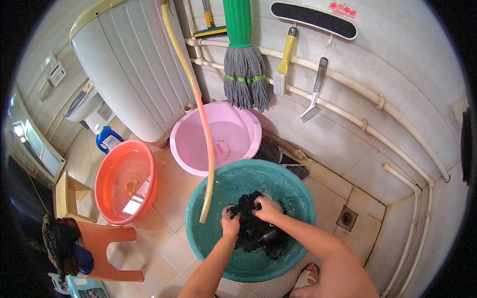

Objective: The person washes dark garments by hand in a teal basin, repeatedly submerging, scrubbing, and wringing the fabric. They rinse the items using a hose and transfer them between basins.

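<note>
A wet black garment (257, 232) lies bunched in the water of a large green basin (198, 248). My left hand (230, 222) grips the cloth on its left side. On the upper right part of it, my right hand (267, 208) has its fingers closed on the same garment. Water splashes up beside my right hand. The garment's exact kind is hidden by its folds. A yellowish hose (202, 116) hangs down, its open end over the basin's left side, near my left hand.
A pink basin (181, 144) stands behind, an orange basin (101, 191) with water at left. Around them are a blue bottle (108, 138), an orange stool (107, 253) with dark clothes, and a white appliance (131, 64). A mop (245, 74) and brushes hang by wall pipes; a floor drain (347, 218) lies right.
</note>
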A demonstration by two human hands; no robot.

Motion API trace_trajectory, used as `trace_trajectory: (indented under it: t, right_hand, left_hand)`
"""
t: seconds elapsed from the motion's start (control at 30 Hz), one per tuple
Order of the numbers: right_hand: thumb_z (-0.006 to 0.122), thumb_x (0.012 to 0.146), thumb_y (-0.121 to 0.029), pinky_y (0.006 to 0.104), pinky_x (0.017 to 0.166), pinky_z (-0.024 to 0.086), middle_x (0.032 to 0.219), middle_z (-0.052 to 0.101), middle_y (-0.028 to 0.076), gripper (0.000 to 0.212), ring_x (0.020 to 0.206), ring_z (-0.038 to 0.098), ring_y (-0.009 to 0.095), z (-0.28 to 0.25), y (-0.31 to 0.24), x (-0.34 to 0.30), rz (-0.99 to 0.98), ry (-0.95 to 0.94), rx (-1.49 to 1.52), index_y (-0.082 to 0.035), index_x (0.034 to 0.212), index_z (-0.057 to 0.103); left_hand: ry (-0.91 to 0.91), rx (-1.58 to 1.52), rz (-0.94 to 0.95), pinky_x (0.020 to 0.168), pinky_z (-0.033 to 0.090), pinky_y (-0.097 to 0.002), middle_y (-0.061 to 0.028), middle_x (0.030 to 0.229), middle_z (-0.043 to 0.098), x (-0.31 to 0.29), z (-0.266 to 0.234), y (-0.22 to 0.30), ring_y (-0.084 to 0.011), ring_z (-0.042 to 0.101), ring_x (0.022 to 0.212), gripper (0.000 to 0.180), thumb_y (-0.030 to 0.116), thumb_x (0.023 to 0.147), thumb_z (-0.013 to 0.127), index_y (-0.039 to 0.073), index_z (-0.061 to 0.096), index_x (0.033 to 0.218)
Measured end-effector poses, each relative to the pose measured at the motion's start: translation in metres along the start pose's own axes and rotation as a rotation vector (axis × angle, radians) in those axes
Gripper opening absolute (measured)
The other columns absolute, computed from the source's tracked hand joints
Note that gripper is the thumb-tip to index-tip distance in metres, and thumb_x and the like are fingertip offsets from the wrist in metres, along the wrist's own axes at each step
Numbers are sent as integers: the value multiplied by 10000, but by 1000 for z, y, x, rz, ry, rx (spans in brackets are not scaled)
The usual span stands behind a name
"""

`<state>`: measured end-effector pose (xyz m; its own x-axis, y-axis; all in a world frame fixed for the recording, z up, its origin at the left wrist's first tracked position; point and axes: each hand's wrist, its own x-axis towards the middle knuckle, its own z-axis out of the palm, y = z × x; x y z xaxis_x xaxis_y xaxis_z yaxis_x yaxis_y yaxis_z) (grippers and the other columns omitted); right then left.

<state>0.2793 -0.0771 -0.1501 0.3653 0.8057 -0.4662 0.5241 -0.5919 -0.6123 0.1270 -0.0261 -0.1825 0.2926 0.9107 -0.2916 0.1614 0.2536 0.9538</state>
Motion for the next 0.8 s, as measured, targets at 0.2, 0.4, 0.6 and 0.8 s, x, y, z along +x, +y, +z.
trace_trajectory:
  t: [0.2,0.4,0.6,0.8]
  right_hand:
    - [648,701,-180,398,833,453,1041,556,104,434,1023,526,316,7,-50,-44,-522,304,179,-151,1118,532]
    - [598,802,-268,408,602,481,817,579,122,216,734,593,324,24,-79,-72,-862,307,149,-88,886,514]
    - [538,848,-306,473,522,434,643,568,166,281,606,561,381,7,-59,-21,-622,517,91,-71,695,516]
    - [581,815,-392,409,708,473,896,634,134,395,810,614,311,-44,-9,10,-251,501,149,-69,1038,551]
  left_hand:
    - [-315,-673,-508,895,426,-408,-103,1149,550,5,0,24,-250,515,1065,519,543,831,519,127,538,1141]
    - [-387,-922,-506,909,409,-390,-118,1048,581,9,-1,19,-241,525,1014,494,512,883,441,76,560,1083]
    - [3,-397,-384,788,444,-346,-76,931,585,-11,8,35,-195,545,865,381,372,885,479,19,572,995]
    - [-70,485,267,740,440,-351,-184,971,557,0,-21,78,-248,539,824,460,336,777,669,-1,539,1061]
